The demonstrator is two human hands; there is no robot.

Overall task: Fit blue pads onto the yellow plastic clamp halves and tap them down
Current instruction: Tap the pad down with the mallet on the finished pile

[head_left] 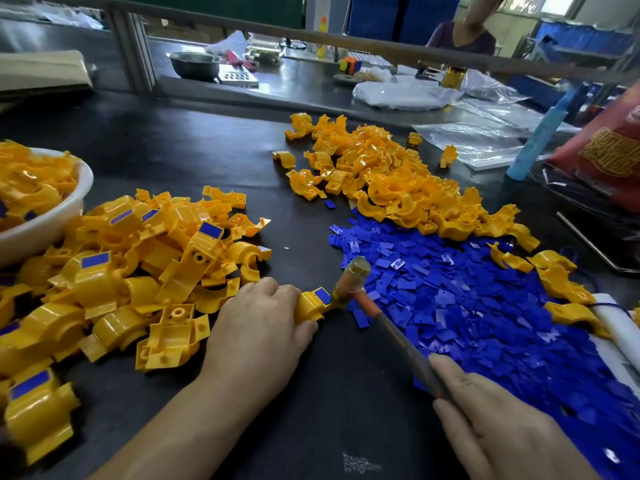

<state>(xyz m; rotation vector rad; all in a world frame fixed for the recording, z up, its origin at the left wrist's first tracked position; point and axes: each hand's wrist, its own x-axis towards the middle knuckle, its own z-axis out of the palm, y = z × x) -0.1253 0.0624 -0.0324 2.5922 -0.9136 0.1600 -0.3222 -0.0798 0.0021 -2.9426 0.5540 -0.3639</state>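
In the grip of your left hand, the clamp half rests on the table, blue pad upward; the hammer gripped in your right hand hangs just beside it, so a skewed tap could strike that left hand or tilt the pad

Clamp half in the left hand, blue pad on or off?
On: a blue pad sits on the clamp half the left hand holds, hammer beside it.

Factory assembly bench, heaped yellow clamp halves, blue pads, stacked crates behind
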